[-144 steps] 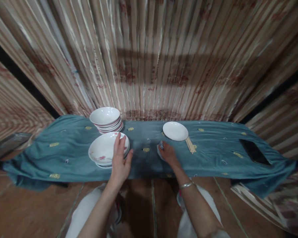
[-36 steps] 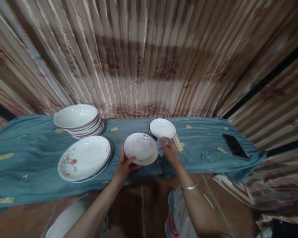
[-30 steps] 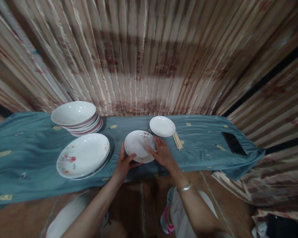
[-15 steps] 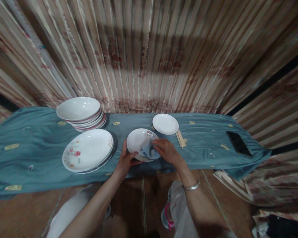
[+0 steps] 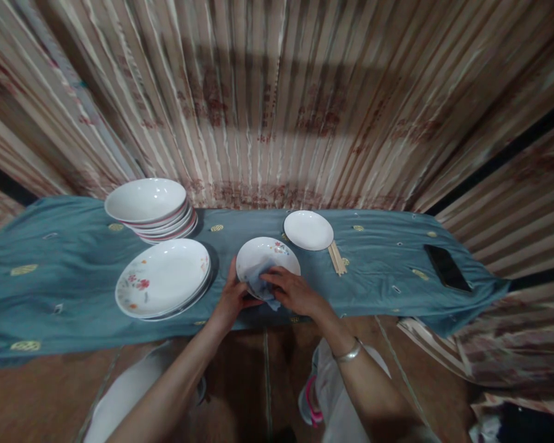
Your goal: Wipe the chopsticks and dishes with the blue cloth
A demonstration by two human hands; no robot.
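Observation:
A white plate with small red and blue flowers [image 5: 284,248] is at the table's front middle, tilted a little towards me. My left hand [image 5: 233,294] grips its left rim, thumb on top and fingers underneath. My right hand [image 5: 293,290] is closed on a light blue cloth [image 5: 257,282] pressed against the plate's inner face. Part of the cloth hangs over the near rim. Just behind, to the right, lies a plain white plate [image 5: 308,230], with several wooden chopsticks [image 5: 337,258] beside it.
On the left stand a stack of flowered plates [image 5: 164,277] and, behind it, a taller stack of white bowls [image 5: 148,202]. A black phone [image 5: 447,267] lies at the right end of the teal tablecloth [image 5: 373,283]. A pleated curtain [image 5: 268,111] hangs right behind the table.
My right hand has moved the cloth leftwards across the plate, from its right side to its left and near part. My left hand keeps its grip on the rim.

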